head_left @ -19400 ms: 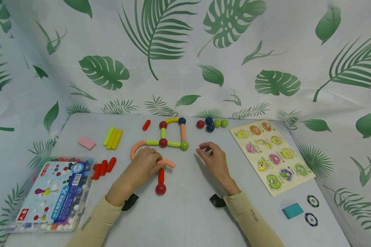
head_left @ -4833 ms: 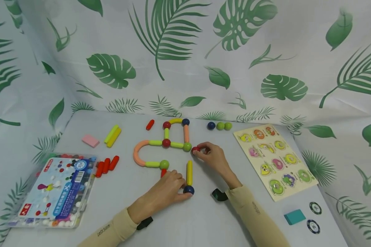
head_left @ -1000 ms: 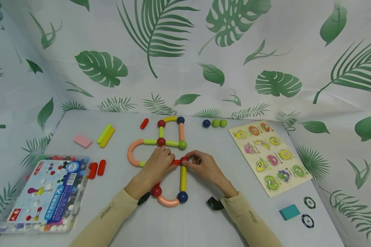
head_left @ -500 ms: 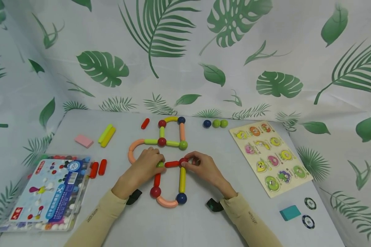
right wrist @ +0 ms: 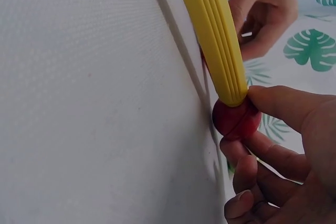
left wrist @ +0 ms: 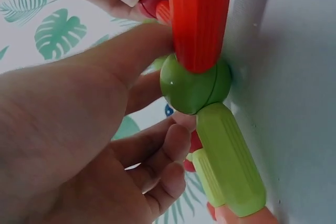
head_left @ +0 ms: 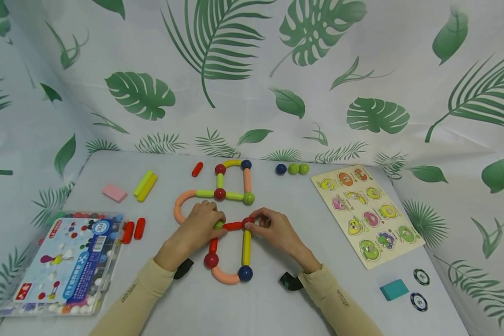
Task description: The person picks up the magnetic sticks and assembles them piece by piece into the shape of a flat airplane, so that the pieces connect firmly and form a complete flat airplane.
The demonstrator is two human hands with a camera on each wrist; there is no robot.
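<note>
My left hand pinches a green ball, which joins a red stick and a light green stick. The thumb and fingers of my right hand grip a red ball at the top of a yellow stick. Between the two balls runs a short red stick. Below, another red ball, a curved peach piece and a blue ball complete a loop. A curved peach piece at left leads up to the upper loop's red ball.
A clear box of balls stands at left beside red sticks. Farther back lie a pink block, yellow-toned sticks and loose balls. At right are a fruit puzzle board, a teal block and round chips.
Since the oldest frame, a yellow stick, blue ball, curved piece and red ball have joined the lower part. Within the last second my left hand shifted left from the short red stick to the green ball.
</note>
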